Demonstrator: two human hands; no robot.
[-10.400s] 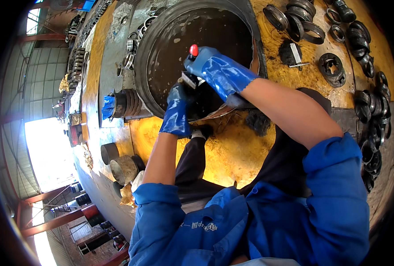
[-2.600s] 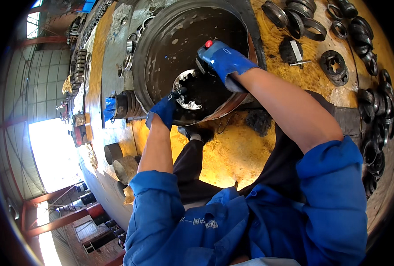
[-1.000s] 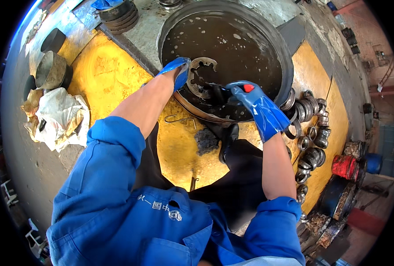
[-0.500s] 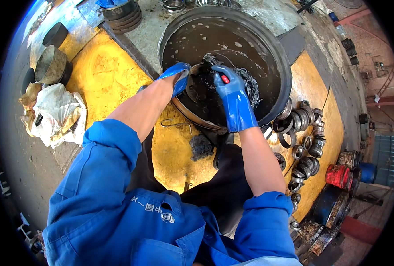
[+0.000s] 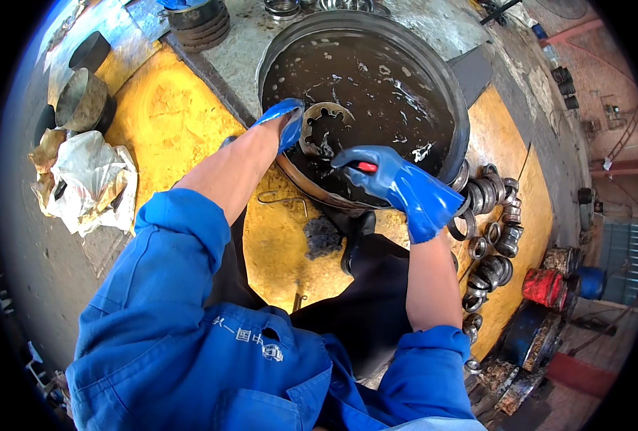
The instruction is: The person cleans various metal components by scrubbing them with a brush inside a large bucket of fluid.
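A wide round tub (image 5: 461, 118) of dark brown liquid stands before me, with froth and ripples on its surface. Just inside its near left rim is a metal ring with a notched inner edge (image 5: 308, 128), a bearing cage by its look. My left hand (image 5: 288, 123), in a blue rubber glove, is closed on the ring's left side; the fingertips are hidden. To the right of the ring, over the tub's near part, my gloved right hand (image 5: 384, 176) is closed around a red-handled tool (image 5: 367, 167). The tool's working end cannot be made out.
Many metal bearing rings (image 5: 486, 194) lie in rows right of the tub. A white plastic bag (image 5: 93, 179) and a metal cylinder (image 5: 82, 104) sit at the left. A bent wire hook (image 5: 283, 200) and a dark fibrous clump (image 5: 322, 237) lie between my legs and the tub.
My right hand has drawn back toward me and turned, its fingers now pointing left. Splashing in the tub has died down, and the notched ring shows plainly. My left hand has hardly moved.
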